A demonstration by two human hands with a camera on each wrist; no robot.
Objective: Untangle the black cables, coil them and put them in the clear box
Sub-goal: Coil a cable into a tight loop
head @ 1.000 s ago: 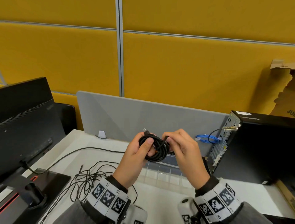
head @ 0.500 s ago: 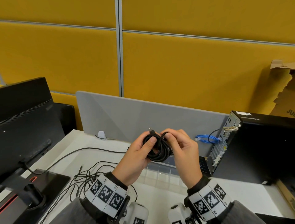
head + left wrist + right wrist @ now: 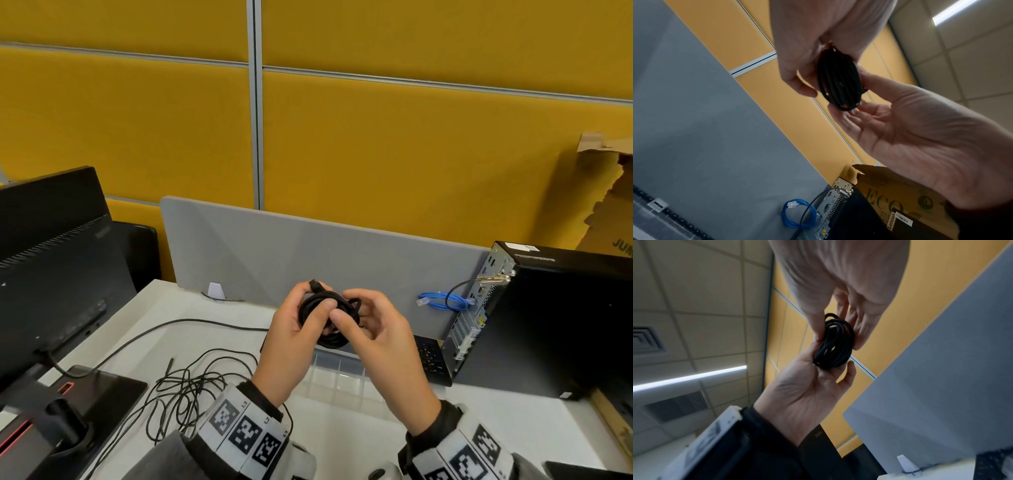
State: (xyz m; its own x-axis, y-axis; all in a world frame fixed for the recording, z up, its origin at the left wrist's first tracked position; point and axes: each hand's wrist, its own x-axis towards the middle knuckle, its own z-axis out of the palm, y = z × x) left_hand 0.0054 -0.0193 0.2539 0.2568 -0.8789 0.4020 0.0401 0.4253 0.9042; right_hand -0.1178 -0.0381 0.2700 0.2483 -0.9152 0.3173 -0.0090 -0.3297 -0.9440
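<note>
Coiled black cable [image 3: 329,322] held above clear box [image 3: 337,378], gripped by left hand [image 3: 294,342], pinched by right hand [image 3: 380,342]. Tangled black cables [image 3: 185,387] on tabletop [image 3: 342,428], left of box.

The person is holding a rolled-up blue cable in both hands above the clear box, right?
Not quite: the coiled cable in the hands is black, as the head view shows. The left hand and right hand both hold it above the clear box. The blue cable is a different one, hanging by the computer tower.
</note>
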